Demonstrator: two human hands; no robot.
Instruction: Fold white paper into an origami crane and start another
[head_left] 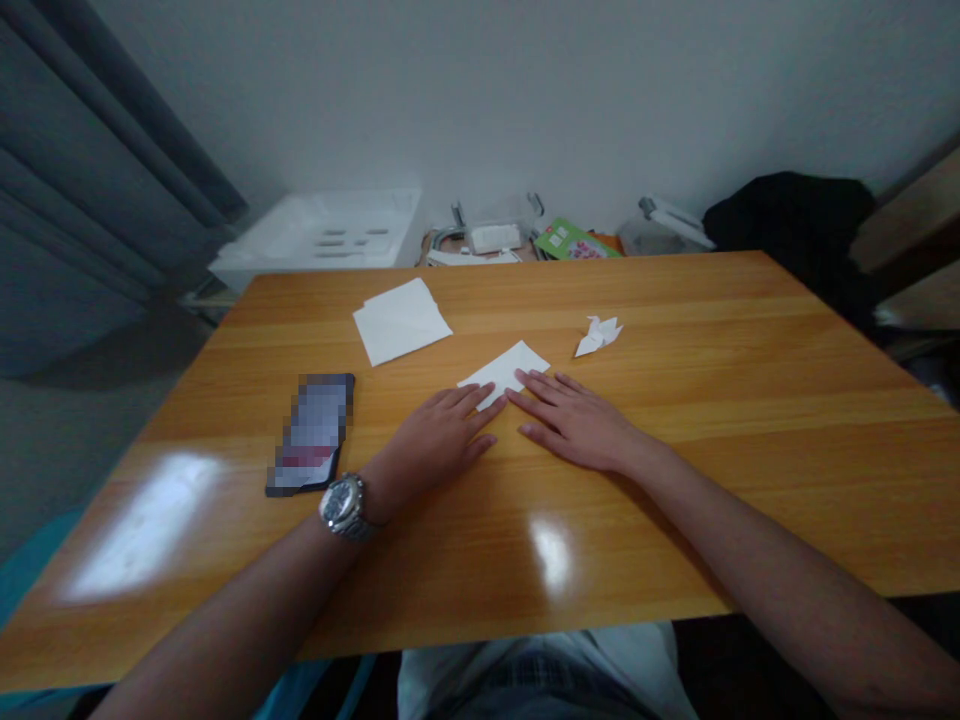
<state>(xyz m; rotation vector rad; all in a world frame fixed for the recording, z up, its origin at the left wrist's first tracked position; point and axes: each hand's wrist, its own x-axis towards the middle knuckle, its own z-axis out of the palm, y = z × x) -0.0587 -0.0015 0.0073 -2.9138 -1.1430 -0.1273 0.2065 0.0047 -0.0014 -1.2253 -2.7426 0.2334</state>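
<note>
- Phone [311, 435]: face up, toward the left edge of the table [750, 420].
- Wristwatch [343, 506]: on the left wrist.
- Loose white sheets [401, 320]: stacked toward the far edge, left of centre.
- Left hand [435, 435]: palm down, fingers stretched flat, tips on the near-left corner of the folded paper.
- Folded paper [504, 372]: white, lying flat mid-table, pinned under both sets of fingertips.
- Right hand [574, 425]: palm down, fingers spread flat, gripping nothing, tips on the paper's near edge.
- Paper crane [598, 335]: finished, standing apart, right of centre.
- Step, as judged: pressing a crease flat. A further fold calls for aligned edges and firm fingertip pressure.
</note>
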